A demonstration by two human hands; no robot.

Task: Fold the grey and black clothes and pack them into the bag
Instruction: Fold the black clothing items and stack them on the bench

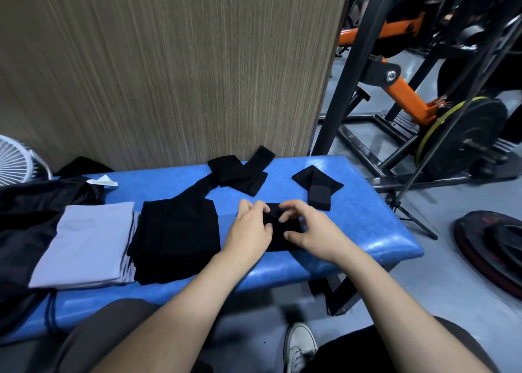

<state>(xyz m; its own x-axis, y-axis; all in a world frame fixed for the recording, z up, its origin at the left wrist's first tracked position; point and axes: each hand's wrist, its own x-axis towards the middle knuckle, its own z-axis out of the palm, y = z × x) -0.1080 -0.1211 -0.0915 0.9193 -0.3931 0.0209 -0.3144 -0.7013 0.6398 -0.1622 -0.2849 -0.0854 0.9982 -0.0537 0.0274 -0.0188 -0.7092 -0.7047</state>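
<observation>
Two bare hands are meeting over a small black garment (278,226) lying on a blue padded desk (353,231). The left hand (250,233) is pinching the garment's left edge, its grip clamped between thumb and curled fingers. The right hand (313,228) is pinching the right side, fingertips curled onto the cloth. The garment's long axis is running roughly from the person toward the far wall. Just to its left, a folded black pile (176,237) is sitting beside a folded grey pile (87,242). Farther back, a loose black piece (240,172) is lying crumpled, and a small folded black piece (317,186) is resting near the right end. Dark fabric (25,217), possibly the bag, is lying at far left. No writing is readable.
</observation>
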